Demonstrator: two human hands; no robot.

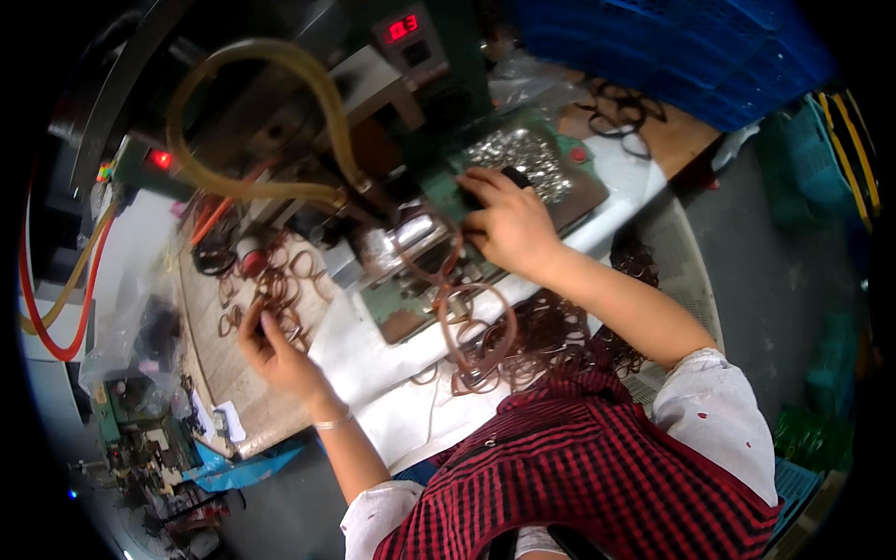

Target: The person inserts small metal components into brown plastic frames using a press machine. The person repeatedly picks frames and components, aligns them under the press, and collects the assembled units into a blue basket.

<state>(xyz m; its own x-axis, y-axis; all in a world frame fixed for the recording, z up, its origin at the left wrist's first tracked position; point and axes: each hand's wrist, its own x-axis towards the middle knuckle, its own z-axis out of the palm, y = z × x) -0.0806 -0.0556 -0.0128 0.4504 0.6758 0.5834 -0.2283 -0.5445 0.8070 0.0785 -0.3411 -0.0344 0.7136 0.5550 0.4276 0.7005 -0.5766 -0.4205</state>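
Observation:
My right hand [519, 227] is at the green machine bed, palm down, with its fingers stretched and apart. It lies next to a heap of small shiny metal pieces [523, 159], and part of a black knob shows behind it. Left of its fingertips, a brown strap loop [511, 327] hangs at the machine's metal working part [401, 241] and droops over the front edge. My left hand [285, 364] hovers at a pile of brown loops [297, 271] on the wooden table, thumb and forefinger apart. Nothing shows between its fingers.
A yellowish hose [327, 84] curves above the work area. More brown loops [551, 327] are heaped at the table's front edge by my apron. Dark rings [616, 117] lie at the back right, beside blue crates [691, 56]. A red-lit display [402, 28] sits on the machine.

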